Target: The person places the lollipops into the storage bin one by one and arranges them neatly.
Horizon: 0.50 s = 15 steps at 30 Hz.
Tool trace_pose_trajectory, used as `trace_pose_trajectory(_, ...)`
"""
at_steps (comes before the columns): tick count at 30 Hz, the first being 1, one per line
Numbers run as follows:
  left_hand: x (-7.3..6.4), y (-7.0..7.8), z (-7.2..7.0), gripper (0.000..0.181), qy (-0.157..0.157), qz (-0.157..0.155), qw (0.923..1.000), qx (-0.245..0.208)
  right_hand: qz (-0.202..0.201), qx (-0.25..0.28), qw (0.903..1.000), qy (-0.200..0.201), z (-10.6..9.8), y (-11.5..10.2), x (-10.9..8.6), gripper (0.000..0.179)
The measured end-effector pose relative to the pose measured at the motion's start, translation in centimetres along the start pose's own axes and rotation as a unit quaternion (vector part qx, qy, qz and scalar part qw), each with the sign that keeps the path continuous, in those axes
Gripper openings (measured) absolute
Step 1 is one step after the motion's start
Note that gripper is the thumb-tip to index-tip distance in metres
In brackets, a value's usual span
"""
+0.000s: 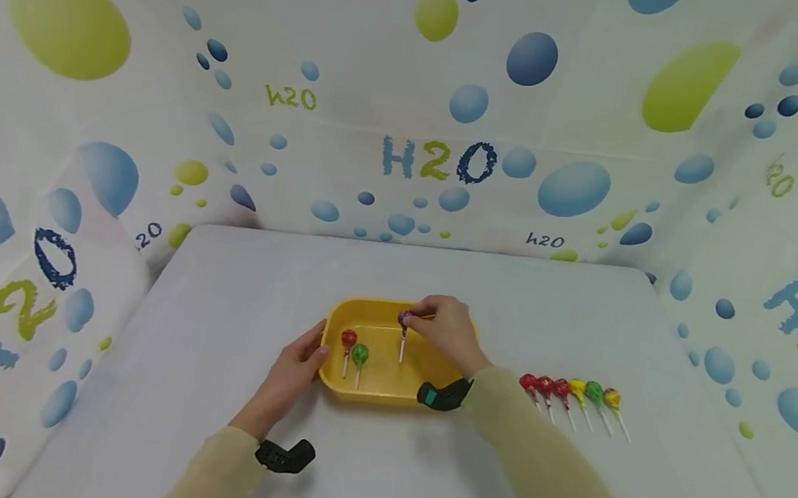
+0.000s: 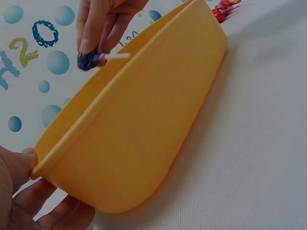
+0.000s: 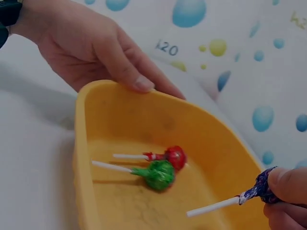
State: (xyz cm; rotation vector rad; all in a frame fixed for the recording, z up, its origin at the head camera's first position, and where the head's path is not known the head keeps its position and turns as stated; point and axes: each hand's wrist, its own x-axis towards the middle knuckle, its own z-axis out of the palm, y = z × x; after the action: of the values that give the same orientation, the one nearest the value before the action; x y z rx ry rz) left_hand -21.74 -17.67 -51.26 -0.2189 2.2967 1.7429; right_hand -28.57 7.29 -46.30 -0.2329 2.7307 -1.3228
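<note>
A purple-wrapped lollipop (image 1: 405, 320) is pinched by its round head between the thumb and fingers of my right hand (image 1: 447, 331). Its white stick points down over the inside of a yellow plastic tray (image 1: 379, 399). At the tray's left end, my left hand (image 1: 296, 363) grips the rim, with the thumb on top and the fingers against the outer wall. Inside, on the left, a red lollipop (image 3: 176, 158) and a green lollipop (image 3: 159, 175) lie side by side. The right wrist view shows their sticks pointing the same way.
Right of the tray, a row of lollipops with red (image 1: 544, 385), yellow (image 1: 577, 388) and green (image 1: 594, 392) wrappers lies on the white table (image 1: 251, 280). Beyond the table hangs a white cloth (image 1: 365, 43) printed with bubbles.
</note>
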Motion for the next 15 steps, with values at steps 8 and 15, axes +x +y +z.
trace_pose_trajectory(8, 0.1, 0.0, 0.0, 0.057, 0.0, 0.005, 1.0, -0.008, 0.023, -0.063, 0.9958, -0.063, 2.7, -1.8, 0.9, 0.01)
trace_pose_trajectory(15, -0.1, 0.0, 0.1, 0.057, 0.0, 0.007, 0.9999, -0.011, 0.036, -0.085, 0.991, -0.097, 4.5, -2.0, 1.3, 0.01)
